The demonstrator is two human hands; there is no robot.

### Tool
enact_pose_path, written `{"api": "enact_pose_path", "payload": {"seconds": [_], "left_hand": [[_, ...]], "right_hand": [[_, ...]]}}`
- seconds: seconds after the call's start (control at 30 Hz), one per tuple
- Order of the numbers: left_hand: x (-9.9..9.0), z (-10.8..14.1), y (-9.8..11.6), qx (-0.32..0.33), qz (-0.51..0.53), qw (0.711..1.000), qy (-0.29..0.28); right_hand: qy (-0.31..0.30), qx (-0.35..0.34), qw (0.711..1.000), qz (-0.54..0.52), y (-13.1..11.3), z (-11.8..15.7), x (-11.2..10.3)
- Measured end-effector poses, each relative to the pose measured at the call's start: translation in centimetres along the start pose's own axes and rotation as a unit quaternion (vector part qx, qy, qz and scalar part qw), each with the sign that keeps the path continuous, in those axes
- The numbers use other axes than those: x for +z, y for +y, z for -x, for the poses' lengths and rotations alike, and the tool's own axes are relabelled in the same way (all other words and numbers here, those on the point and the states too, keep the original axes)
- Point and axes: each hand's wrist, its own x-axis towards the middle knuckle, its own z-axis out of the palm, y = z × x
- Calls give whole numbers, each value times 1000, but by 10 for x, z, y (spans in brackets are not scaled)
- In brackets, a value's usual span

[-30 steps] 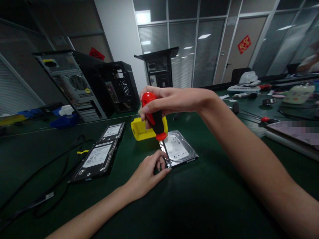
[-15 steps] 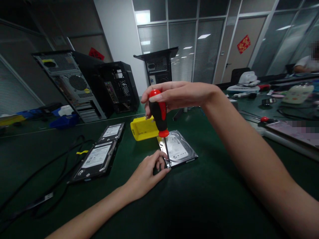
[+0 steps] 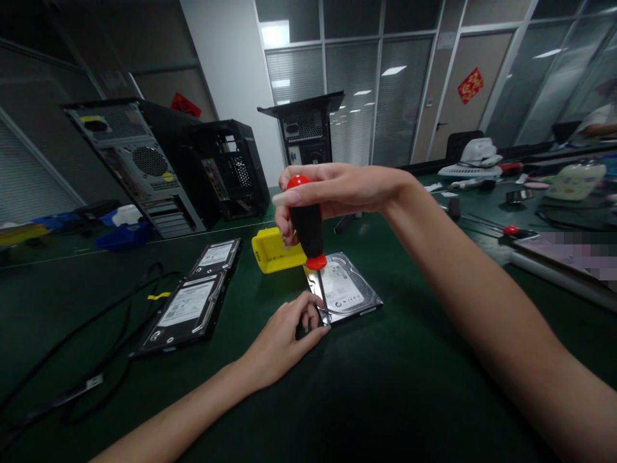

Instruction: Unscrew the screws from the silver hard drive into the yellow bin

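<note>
My right hand point(image 3: 332, 190) wraps its fingers round the upper handle of a red and black screwdriver point(image 3: 308, 231). The screwdriver stands nearly upright, its tip at the near left corner of a silver hard drive point(image 3: 344, 286). That drive lies flat on the green table, label up. At the same corner my left hand point(image 3: 289, 334) pinches the drive's edge between thumb and fingers, close to the screwdriver tip. Whether a screw sits under the tip is too small to tell. Behind the screwdriver a yellow plastic bin point(image 3: 277, 251) touches or nearly touches the drive's far left side.
Two more hard drives point(image 3: 190, 305) lie on the left beside black cables point(image 3: 120, 315). Computer cases point(image 3: 159, 161) stand at the back left, another case point(image 3: 308, 132) behind the bin. Further screwdrivers point(image 3: 513, 230) lie on the right. A person point(image 3: 598, 125) sits far right.
My right hand has turned round the screwdriver handle, with its thumb now across the front and the wrist a little further left. My left hand and the hard drive have stayed in place.
</note>
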Motion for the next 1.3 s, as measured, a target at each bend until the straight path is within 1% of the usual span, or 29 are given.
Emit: {"api": "enact_pose_path", "payload": {"seconds": [0.1,0.2,0.3,0.37,0.5,0.67,0.73,0.83,1.07,1.3], "left_hand": [[0,0,-1,0,2,1000,0],[0,-1,-1,-3,1,1000,-2],[0,-1,0,-3,-1,1000,-1],[0,-1,2,-6,-2,1000,-1],[-1,0,3,-9,0,1000,-6],[0,0,1,-2,1,1000,1],[0,0,1,-1,0,1000,2],[0,0,1,0,-2,1000,3],[0,-2,2,-2,-5,1000,8],[1,-1,0,5,-2,1000,6]], "right_hand": [[-13,-17,999,27,-3,2,-4],[-10,-28,999,44,-6,4,-4],[1,-20,999,41,-9,8,-1],[-4,-15,999,29,-9,9,-1],[-40,-42,998,-7,-1,5,-4],[-35,-71,996,-39,10,-5,-4],[-43,-70,996,-43,11,-8,-2],[-56,-63,996,-22,8,-8,2],[-61,-69,995,25,-4,-8,8],[-92,-49,995,-3,-5,-2,7]]}}
